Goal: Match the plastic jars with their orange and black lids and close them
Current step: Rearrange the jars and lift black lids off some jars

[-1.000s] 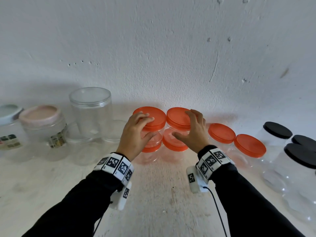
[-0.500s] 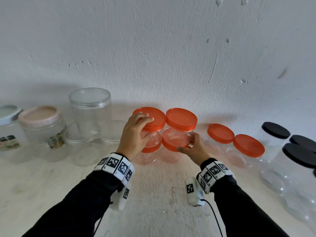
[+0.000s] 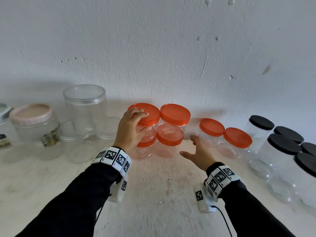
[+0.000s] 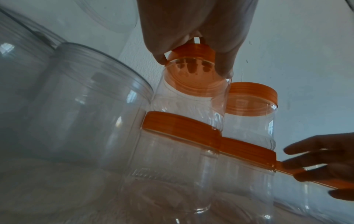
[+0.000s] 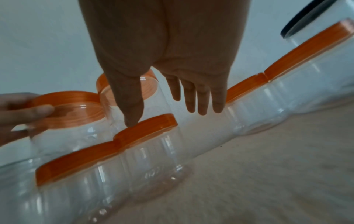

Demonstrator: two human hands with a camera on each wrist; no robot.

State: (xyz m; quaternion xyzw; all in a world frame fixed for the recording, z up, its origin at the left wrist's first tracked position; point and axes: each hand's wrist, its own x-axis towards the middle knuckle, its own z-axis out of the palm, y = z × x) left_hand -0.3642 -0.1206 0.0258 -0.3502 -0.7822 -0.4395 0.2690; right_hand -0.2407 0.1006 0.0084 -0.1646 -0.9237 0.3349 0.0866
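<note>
Four clear plastic jars with orange lids stand stacked two on two against the wall. My left hand (image 3: 131,129) grips the orange lid (image 3: 150,113) of the upper left jar, fingers over the top and thumb on the rim; the left wrist view shows that lid (image 4: 193,50) between my fingertips. The upper right jar's lid (image 3: 175,114) sits on it, with nothing touching it. My right hand (image 3: 196,151) hovers open to the right of the lower right jar (image 3: 169,136), fingers straight and holding nothing. In the right wrist view the right hand (image 5: 165,112) spreads above the lower jars.
Two more orange-lidded jars (image 3: 212,127) (image 3: 237,137) stand to the right, then several black-lidded jars (image 3: 261,123). On the left are a tall clear jar (image 3: 84,106), a pink-lidded jar (image 3: 32,113) and low clear containers. A white wall runs right behind everything.
My right hand came off the upper right jar's lid, dropped past the lower jar and pulled back to the right, opening. The left hand kept its hold on the upper left lid.
</note>
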